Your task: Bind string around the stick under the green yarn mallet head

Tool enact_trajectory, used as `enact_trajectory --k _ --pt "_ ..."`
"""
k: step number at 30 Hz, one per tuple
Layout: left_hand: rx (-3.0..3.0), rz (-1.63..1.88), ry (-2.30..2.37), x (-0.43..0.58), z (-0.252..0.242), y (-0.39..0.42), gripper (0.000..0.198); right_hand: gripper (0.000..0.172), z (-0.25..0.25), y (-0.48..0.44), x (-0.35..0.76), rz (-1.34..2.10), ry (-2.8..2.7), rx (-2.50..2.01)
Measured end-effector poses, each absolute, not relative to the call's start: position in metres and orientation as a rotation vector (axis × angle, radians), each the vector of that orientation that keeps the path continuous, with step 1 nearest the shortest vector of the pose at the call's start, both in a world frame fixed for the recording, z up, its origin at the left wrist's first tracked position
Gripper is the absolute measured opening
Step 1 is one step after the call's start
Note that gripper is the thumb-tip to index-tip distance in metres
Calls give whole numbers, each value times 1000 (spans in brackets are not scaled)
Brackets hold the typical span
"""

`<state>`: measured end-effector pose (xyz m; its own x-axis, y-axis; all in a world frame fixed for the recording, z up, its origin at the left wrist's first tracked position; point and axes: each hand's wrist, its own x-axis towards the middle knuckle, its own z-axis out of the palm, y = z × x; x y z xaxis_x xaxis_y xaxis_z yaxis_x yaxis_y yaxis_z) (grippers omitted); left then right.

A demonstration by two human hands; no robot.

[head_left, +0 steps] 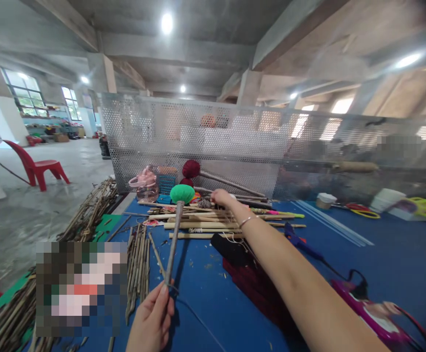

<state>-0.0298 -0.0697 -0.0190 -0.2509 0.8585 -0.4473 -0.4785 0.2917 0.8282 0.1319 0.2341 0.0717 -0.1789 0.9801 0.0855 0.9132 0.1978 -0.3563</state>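
Note:
My left hand [152,315] is closed round the lower end of a grey stick [175,239], which stands nearly upright and bears a green wrapped ball [182,194] on top. A thin cord [202,322] trails from the stick's lower end across the blue table [198,278]. My right hand [222,198] reaches far forward beside a small grey bundle [205,203]; its fingertips look bent together, and what they hold, if anything, is too small to make out. Two dark red balls, one of them on a stick [191,169], lie just behind.
Sticks [138,269] lie in piles at the left and across the middle. Dark red cloth [253,288] is under my right arm. A blue glue gun [304,244], its cable and a magenta device [370,313] are at the right. A perforated metal screen [216,142] stands behind.

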Motion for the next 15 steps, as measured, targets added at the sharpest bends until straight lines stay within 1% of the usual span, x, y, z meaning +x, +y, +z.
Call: enact_trajectory --k 2,3,5,7,8,11,15 --pt "406 1314 1292 -29 -17 -70 68 20 107 245 126 457 -2109 -1659" --pt "408 1308 1297 -28 -16 -70 68 17 126 249 124 655 -1936 -1472" --pt "405 1296 1308 -28 -15 -71 66 12 161 253 121 891 -1689 -1119" --pt "407 1300 1316 -28 -14 -71 61 12 186 250 122 1001 -1623 -899" --pt "411 1302 1317 -28 -13 -72 58 13 195 248 123 1054 -1653 -897" --pt "425 1309 1305 -28 -12 -73 52 15 211 239 128 1081 -1801 -1026" --pt "447 1306 1314 -28 -10 -74 54 11 224 228 138 894 -1833 -935"
